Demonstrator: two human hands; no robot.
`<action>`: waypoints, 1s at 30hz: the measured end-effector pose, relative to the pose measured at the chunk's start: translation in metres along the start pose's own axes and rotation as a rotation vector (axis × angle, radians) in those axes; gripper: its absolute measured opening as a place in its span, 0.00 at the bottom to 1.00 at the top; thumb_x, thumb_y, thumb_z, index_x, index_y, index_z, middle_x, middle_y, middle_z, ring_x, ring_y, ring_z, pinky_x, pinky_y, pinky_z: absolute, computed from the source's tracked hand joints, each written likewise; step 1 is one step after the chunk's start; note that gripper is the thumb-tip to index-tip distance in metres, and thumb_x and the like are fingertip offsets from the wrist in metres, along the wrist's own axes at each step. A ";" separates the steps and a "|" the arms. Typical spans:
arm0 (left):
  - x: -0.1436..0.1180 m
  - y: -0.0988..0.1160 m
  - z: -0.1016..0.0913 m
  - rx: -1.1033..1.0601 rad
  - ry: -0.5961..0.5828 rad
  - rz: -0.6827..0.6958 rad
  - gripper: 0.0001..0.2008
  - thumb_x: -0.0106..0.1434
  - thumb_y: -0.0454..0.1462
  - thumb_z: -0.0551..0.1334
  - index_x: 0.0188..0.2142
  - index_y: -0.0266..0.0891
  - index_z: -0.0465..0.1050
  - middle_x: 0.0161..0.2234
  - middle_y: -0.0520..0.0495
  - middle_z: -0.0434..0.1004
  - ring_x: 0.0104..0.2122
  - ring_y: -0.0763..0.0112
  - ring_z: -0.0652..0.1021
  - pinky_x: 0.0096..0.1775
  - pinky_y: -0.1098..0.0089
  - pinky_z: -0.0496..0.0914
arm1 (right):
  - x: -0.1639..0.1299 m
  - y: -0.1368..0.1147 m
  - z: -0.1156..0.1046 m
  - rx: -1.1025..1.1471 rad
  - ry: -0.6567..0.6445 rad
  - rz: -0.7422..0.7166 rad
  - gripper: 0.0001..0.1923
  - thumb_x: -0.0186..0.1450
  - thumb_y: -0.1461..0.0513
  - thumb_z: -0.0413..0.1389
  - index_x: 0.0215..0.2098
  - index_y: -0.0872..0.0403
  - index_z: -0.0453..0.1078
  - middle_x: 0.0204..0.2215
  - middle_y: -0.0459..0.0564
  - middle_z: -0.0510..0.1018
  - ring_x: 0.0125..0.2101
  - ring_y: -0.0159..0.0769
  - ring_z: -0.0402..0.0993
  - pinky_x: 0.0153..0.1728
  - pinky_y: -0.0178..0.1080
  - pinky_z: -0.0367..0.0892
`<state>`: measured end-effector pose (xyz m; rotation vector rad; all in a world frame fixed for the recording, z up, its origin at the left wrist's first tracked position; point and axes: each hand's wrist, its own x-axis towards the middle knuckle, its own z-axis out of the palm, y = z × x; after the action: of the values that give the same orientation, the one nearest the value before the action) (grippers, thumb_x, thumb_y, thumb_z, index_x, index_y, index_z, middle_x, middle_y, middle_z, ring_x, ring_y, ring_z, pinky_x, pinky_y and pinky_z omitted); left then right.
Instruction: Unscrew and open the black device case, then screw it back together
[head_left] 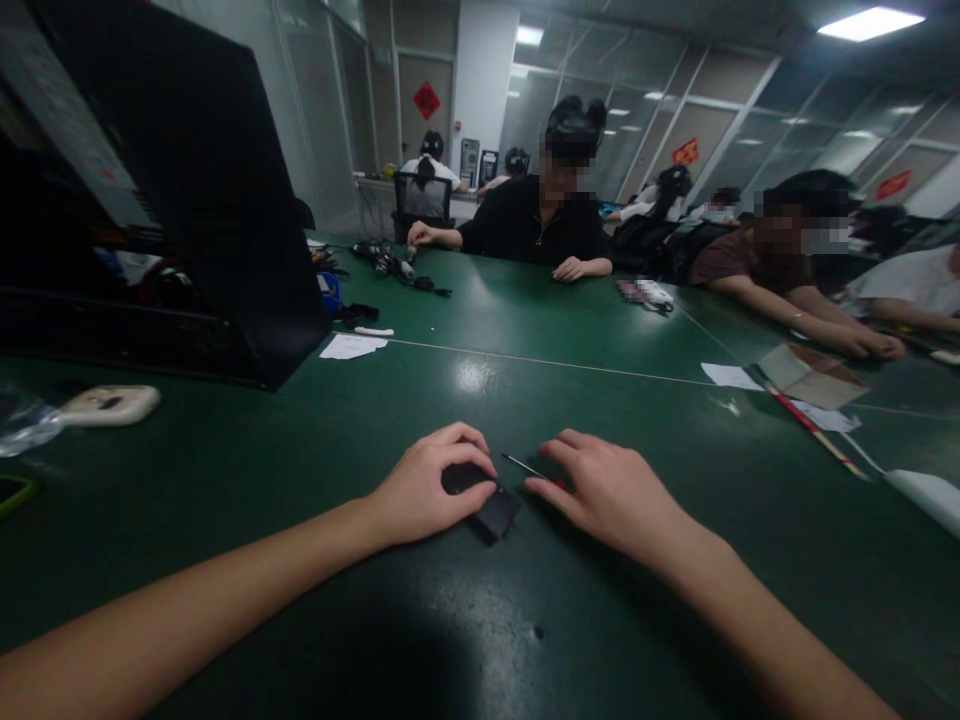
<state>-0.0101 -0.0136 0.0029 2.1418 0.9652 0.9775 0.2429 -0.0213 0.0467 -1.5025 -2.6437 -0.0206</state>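
Note:
My left hand (431, 485) rests on the green table (300, 600) with thumb and fingers closed round a small black box-shaped object (495, 517). The object lies flat, and its far end is partly covered by my fingers; its exact kind does not show. Just to the right, my right hand (607, 490) is palm down with curled fingers round a small screwdriver (527, 468). Its thin metal shaft points left toward the black object. A bit of red handle shows between thumb and fingers, while the rest is hidden under the hand.
A large black open case (277, 250) stands at the left, near a white device (112, 405). Cables (390, 262) lie farther back. Across the table sits a person in black (517, 225). An open cardboard box (814, 375) and papers (729, 376) are at the right.

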 end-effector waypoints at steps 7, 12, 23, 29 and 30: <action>-0.005 0.001 0.006 0.053 -0.033 -0.020 0.14 0.56 0.46 0.72 0.39 0.43 0.80 0.50 0.44 0.76 0.48 0.57 0.78 0.51 0.58 0.70 | -0.010 0.039 -0.019 0.157 -0.296 0.059 0.06 0.62 0.63 0.60 0.35 0.48 0.79 0.29 0.51 0.82 0.27 0.41 0.77 0.26 0.38 0.62; -0.004 0.007 0.009 0.025 -0.021 -0.053 0.12 0.57 0.44 0.72 0.39 0.44 0.80 0.49 0.45 0.76 0.48 0.58 0.78 0.53 0.58 0.70 | 0.003 0.023 -0.024 0.183 -0.177 0.002 0.09 0.59 0.67 0.59 0.35 0.49 0.79 0.30 0.50 0.82 0.31 0.42 0.78 0.30 0.39 0.65; 0.005 0.006 0.015 0.064 0.072 -0.057 0.15 0.57 0.42 0.71 0.44 0.44 0.79 0.51 0.46 0.76 0.50 0.58 0.78 0.55 0.58 0.70 | 0.015 -0.006 -0.097 0.482 0.562 -0.027 0.17 0.67 0.55 0.61 0.52 0.52 0.71 0.39 0.50 0.82 0.36 0.41 0.80 0.38 0.42 0.75; 0.006 0.006 0.016 0.069 0.065 -0.049 0.13 0.57 0.41 0.71 0.42 0.44 0.79 0.50 0.48 0.77 0.49 0.60 0.79 0.55 0.59 0.70 | 0.009 -0.025 -0.078 0.524 0.542 -0.164 0.16 0.70 0.61 0.57 0.56 0.51 0.66 0.40 0.48 0.81 0.34 0.34 0.81 0.38 0.38 0.75; 0.006 0.006 0.016 0.067 0.063 -0.048 0.13 0.57 0.41 0.71 0.42 0.44 0.79 0.50 0.48 0.77 0.49 0.60 0.79 0.54 0.59 0.70 | 0.010 -0.026 -0.075 0.496 0.537 -0.179 0.16 0.70 0.62 0.58 0.56 0.51 0.66 0.40 0.48 0.81 0.35 0.34 0.81 0.39 0.37 0.74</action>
<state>0.0078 -0.0158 0.0008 2.1433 1.0893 1.0074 0.2220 -0.0304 0.1230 -0.9363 -2.1299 0.1784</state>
